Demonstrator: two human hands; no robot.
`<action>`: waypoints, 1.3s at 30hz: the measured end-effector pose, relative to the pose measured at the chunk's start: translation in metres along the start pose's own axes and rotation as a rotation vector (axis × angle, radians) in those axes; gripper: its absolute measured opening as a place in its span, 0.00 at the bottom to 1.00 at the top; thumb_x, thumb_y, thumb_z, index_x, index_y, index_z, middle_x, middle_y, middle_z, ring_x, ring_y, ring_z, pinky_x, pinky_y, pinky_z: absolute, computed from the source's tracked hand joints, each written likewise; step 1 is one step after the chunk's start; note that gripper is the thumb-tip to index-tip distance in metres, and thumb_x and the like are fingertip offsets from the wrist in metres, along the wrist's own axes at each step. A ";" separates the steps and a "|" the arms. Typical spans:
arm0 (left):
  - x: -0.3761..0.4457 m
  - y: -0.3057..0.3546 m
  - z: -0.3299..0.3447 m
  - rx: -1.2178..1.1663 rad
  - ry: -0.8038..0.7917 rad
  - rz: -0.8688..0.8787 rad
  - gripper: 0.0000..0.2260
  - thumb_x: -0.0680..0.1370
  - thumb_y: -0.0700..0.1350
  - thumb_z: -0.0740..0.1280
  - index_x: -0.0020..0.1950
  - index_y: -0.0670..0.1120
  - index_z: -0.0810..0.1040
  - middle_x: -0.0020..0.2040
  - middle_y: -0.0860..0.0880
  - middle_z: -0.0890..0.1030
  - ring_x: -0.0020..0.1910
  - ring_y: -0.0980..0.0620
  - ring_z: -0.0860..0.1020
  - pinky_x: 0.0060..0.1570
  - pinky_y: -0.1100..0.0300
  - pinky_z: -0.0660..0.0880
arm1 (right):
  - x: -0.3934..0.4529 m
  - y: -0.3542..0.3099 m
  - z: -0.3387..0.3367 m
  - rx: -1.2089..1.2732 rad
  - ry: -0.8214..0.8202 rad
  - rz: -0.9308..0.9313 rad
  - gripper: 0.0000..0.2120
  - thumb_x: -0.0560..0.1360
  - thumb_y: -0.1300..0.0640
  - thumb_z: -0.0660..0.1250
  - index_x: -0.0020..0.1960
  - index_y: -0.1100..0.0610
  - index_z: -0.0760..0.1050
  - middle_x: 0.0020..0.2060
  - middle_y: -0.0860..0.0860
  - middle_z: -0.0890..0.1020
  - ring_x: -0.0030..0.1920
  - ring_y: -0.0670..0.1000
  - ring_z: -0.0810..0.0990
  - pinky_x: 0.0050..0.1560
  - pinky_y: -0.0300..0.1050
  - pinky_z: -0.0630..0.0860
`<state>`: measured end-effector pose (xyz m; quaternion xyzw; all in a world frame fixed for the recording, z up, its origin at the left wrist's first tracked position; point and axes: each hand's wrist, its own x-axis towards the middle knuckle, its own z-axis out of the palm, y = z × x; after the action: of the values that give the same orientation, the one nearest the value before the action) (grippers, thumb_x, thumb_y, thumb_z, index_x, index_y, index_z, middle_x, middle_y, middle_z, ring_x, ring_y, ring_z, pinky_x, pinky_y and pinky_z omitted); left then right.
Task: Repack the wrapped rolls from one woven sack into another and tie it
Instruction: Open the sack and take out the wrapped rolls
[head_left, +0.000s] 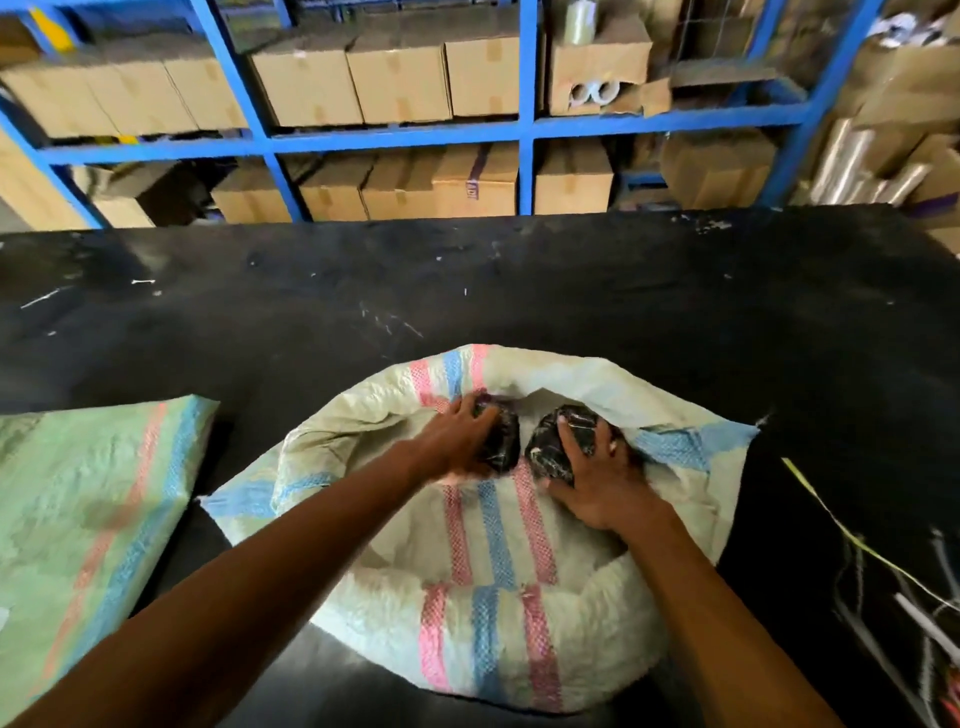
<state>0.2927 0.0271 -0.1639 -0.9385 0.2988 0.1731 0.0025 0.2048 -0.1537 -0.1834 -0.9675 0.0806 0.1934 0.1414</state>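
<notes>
A white woven sack (493, 597) with pink and blue stripes lies open in front of me on the black table, its mouth rolled back. At the mouth my left hand (457, 441) grips one black wrapped roll (504, 441). Beside it, my right hand (597, 483) grips a second black wrapped roll (556, 441). The two rolls sit close together, almost touching. A second woven sack (88, 519), greenish with a pink and blue stripe, lies flat at the left edge of the table.
The black table (467, 291) stretches ahead to blue metal shelving (524, 130) stacked with cardboard boxes. Yellow string (831, 519) and loose cords (924, 623) lie on the table at the right.
</notes>
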 end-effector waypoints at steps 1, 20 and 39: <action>-0.002 -0.001 0.001 -0.012 0.019 -0.002 0.38 0.71 0.54 0.72 0.74 0.47 0.57 0.73 0.38 0.60 0.71 0.40 0.62 0.68 0.45 0.65 | -0.001 -0.003 -0.001 0.017 0.004 0.006 0.37 0.78 0.39 0.56 0.77 0.44 0.36 0.76 0.61 0.37 0.75 0.68 0.45 0.73 0.61 0.51; -0.271 -0.053 -0.021 -0.315 0.383 -0.021 0.31 0.65 0.60 0.74 0.61 0.46 0.69 0.63 0.42 0.69 0.62 0.41 0.68 0.59 0.50 0.72 | -0.224 -0.139 -0.044 0.385 0.204 -0.238 0.44 0.63 0.56 0.77 0.73 0.47 0.59 0.65 0.51 0.64 0.64 0.48 0.66 0.62 0.39 0.65; -0.388 -0.035 0.041 -0.258 0.246 -0.037 0.35 0.69 0.65 0.68 0.68 0.46 0.65 0.63 0.40 0.71 0.63 0.40 0.69 0.60 0.47 0.70 | -0.402 -0.238 0.083 -0.201 0.176 -0.352 0.40 0.64 0.45 0.76 0.71 0.51 0.62 0.70 0.52 0.64 0.71 0.52 0.58 0.71 0.47 0.47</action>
<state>0.0039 0.2772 -0.0795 -0.9504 0.2549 0.0940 -0.1515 -0.1406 0.1375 -0.0392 -0.9891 -0.0970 0.0878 0.0682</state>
